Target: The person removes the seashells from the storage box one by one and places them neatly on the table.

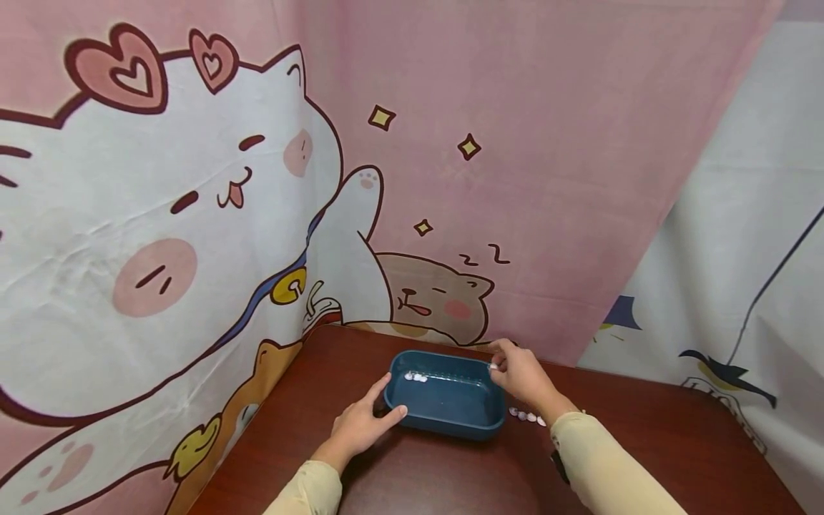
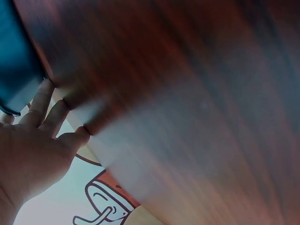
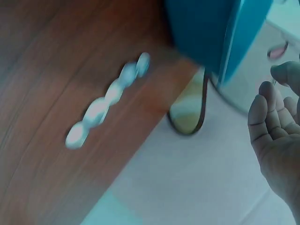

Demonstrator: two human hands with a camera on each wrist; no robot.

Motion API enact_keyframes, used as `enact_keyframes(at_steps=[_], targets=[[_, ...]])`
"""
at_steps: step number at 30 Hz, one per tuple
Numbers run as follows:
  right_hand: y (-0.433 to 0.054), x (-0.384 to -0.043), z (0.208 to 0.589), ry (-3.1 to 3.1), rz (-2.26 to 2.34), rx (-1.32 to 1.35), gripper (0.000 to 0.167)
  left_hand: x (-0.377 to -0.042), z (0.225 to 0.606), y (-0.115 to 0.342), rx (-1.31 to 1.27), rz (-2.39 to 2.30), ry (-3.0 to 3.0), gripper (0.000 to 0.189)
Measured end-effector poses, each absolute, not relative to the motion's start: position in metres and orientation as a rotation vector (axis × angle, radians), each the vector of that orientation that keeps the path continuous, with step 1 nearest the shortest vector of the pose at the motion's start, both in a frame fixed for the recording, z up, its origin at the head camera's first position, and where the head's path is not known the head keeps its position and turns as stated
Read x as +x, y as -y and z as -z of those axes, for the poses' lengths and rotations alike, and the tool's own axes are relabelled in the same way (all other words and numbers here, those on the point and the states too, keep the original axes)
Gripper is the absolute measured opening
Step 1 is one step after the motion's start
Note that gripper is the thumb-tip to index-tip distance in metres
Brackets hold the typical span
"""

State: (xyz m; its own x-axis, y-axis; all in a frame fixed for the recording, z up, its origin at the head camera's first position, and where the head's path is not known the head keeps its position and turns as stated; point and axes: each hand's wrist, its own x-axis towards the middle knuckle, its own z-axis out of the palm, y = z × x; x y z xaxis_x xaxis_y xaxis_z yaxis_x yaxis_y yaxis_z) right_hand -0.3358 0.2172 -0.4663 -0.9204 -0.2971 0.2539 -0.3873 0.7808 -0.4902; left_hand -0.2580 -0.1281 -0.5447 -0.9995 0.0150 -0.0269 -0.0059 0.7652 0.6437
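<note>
A deep blue rectangular dish (image 1: pixel 444 426) with rounded corners sits on the table. My left hand (image 1: pixel 362 427) is at its left end, fingers spread and fairly straight, the thumb by the front corner and the index finger along the side. Above the dish's right end, my right hand (image 1: pixel 520 372) pinches a small white shell-like piece (image 1: pixel 493 366) between thumb and fingertips. Several similar pale pieces (image 1: pixel 415 377) lie in a short row inside the dish, towards the back left. Another row of shiny white pieces (image 3: pixel 97 111) lies on the table right of the dish, near my right wrist.
The dark reddish-brown wooden table (image 1: pixel 618 436) reaches back to a hanging cloth (image 1: pixel 547 179) printed with cartoon animals. More of this cloth stands along the left side, close to the table's edge. Pale fabric (image 1: pixel 740 286) hangs at the right.
</note>
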Motion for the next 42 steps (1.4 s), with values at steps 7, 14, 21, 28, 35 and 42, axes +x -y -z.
enact_keyframes(at_steps=[7, 14, 21, 28, 35, 42], targets=[[-0.288, -0.330, 0.464, 2.780, -0.787, 0.431, 0.045, -0.259, 0.545, 0.127, 0.011, -1.066, -2.927, 0.083], [-0.347, -0.321, 0.479, 2.828, -0.725, 0.341, 0.048, -0.258, 0.546, 0.128, 0.012, -1.061, -2.924, 0.084], [-0.371, -0.312, 0.502, 2.903, -0.732, 0.335, 0.051, -0.259, 0.547, 0.129, 0.008, -1.069, -2.918, 0.083], [-0.374, -0.308, 0.523, 2.999, -0.816, 0.366, 0.051, -0.259, 0.545, 0.128, 0.014, -1.051, -2.932, 0.083], [-0.378, -0.307, 0.537, 3.056, -0.825, 0.345, 0.049, -0.260, 0.545, 0.128, 0.008, -1.043, -2.933, 0.084], [-0.378, -0.307, 0.545, 3.021, -0.857, 0.357, 0.048, -0.261, 0.548, 0.128, 0.002, -1.035, -2.942, 0.084]])
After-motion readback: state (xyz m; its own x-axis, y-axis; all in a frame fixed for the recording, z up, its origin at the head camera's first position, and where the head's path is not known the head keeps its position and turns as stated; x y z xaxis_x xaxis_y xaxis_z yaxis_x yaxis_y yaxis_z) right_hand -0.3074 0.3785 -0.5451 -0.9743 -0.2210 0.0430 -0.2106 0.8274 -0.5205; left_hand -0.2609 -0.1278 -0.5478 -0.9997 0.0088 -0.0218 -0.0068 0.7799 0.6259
